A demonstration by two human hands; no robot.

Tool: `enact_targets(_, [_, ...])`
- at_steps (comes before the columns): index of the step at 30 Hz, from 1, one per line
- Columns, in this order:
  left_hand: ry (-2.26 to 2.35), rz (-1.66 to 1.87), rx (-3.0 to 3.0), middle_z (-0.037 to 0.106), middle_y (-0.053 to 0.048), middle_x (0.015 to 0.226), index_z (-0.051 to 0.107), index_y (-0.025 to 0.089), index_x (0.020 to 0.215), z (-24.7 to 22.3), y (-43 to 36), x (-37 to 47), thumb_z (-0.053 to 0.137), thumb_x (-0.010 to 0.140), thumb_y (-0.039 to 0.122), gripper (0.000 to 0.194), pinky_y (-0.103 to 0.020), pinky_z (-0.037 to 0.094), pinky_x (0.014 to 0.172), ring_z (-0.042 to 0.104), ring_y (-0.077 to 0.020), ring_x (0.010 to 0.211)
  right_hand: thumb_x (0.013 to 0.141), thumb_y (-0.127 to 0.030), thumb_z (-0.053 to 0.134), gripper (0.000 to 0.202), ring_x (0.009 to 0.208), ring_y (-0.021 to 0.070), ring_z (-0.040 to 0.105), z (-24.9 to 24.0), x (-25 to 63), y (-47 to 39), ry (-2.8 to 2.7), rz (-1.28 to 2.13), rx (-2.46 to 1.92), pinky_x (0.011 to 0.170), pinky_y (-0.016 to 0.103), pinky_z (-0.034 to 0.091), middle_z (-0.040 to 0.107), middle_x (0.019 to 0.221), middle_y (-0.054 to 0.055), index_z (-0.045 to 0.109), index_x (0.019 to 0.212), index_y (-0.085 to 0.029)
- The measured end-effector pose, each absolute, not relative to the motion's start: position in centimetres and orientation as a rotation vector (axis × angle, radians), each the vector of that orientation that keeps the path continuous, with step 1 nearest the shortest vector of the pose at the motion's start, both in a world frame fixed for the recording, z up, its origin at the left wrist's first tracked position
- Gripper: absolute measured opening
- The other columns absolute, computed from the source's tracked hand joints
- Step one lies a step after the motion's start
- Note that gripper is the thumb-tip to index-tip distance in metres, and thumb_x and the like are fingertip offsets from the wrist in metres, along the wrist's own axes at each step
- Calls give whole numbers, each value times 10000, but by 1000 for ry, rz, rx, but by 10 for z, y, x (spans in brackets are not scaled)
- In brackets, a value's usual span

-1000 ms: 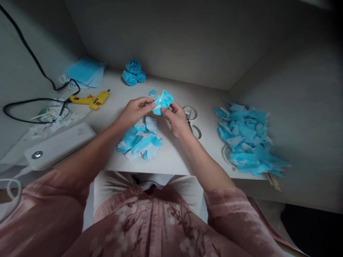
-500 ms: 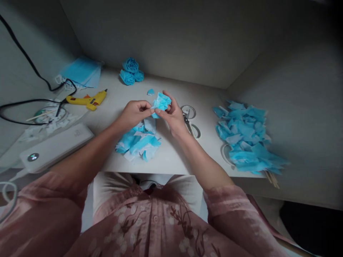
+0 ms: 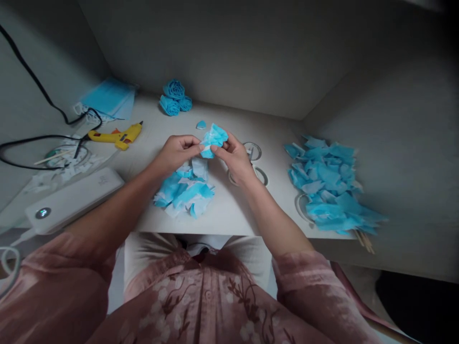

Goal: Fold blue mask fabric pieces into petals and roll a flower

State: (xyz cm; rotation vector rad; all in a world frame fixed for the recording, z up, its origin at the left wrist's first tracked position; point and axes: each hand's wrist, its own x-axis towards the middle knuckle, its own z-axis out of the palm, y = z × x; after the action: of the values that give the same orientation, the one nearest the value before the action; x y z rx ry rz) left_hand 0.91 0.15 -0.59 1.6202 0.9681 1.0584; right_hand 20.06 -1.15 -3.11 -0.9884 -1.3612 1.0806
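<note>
A crumpled, folded piece of blue and white mask fabric (image 3: 214,135) is held up between both hands over the middle of the table. My left hand (image 3: 179,152) pinches its left edge between thumb and fingers. On the other side, my right hand (image 3: 234,155) grips it with the thumb in front and the fingers behind. Just below lies a loose pile of blue and white fabric pieces (image 3: 184,193). One small blue scrap (image 3: 201,124) rests beyond the hands. Scissors (image 3: 261,176) lie beside my right hand, which partly covers them.
Three blue fabric roses (image 3: 175,98) sit at the back. On the left are blue face masks (image 3: 109,98), a yellow glue gun (image 3: 120,137) with a black cable, white scraps and a white power bank (image 3: 75,200). A large blue fabric heap (image 3: 324,177) with thin sticks (image 3: 365,241) lies right.
The held fabric has turned and tilted slightly in my fingers, showing more of its folded white-edged lower part. My right hand has shifted a little. Both hands keep hold.
</note>
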Motion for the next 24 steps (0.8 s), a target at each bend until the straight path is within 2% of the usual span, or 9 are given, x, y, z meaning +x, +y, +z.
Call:
enact_targets(4, [979,1087,1589,626,-33,670,683,157,742,-7,6,7,627,822,524,380,-262,447,594,553,-142,630,723,-616,820,739,1126,231,717,-35,199,-11,-1385,1031,-984,1023,395,600,751,1223,55,622,1337,-255])
enact_targets(9, [945,1102,1622,699,-33,825,708,158,860,-4,2,10,776,720,484,361,-258,499,703,628,-163,781,684,-601,864,772,1050,228,722,-34,194,-15,-1368,1102,-948,983,387,604,765,1153,42,618,1332,-261])
enact_targets(13, [963,1071,1543,676,-12,750,688,157,802,-5,1,10,807,690,501,381,-262,513,701,622,-155,732,695,-561,874,690,939,197,711,-32,192,-18,-1328,1166,-906,928,342,599,766,1011,10,653,1280,-269])
enact_targets(17, [993,1075,1527,646,-7,685,675,155,757,-5,2,9,794,692,506,377,-259,502,659,604,-150,684,750,-593,819,547,861,169,676,-29,193,-18,-1296,1168,-940,840,316,587,737,924,-7,703,1174,-267])
enact_targets(19, [1000,1072,1523,643,-4,674,675,153,745,-4,1,9,810,677,500,378,-255,492,645,594,-144,665,732,-594,830,503,851,155,659,-29,194,-17,-1283,1149,-935,819,301,576,729,926,-13,720,1091,-260])
enact_targets(22, [995,1062,1513,645,2,664,675,150,727,-3,0,10,848,637,481,384,-247,477,630,569,-128,636,703,-586,853,422,764,128,615,-30,194,-16,-1260,1108,-947,772,276,553,679,800,-33,710,881,-231])
enact_targets(24, [987,1060,1519,650,2,665,677,150,722,-2,0,10,850,638,470,374,-244,475,628,564,-124,633,710,-589,848,413,727,118,593,-30,194,-16,-1235,1115,-965,760,270,547,645,748,-40,688,810,-221])
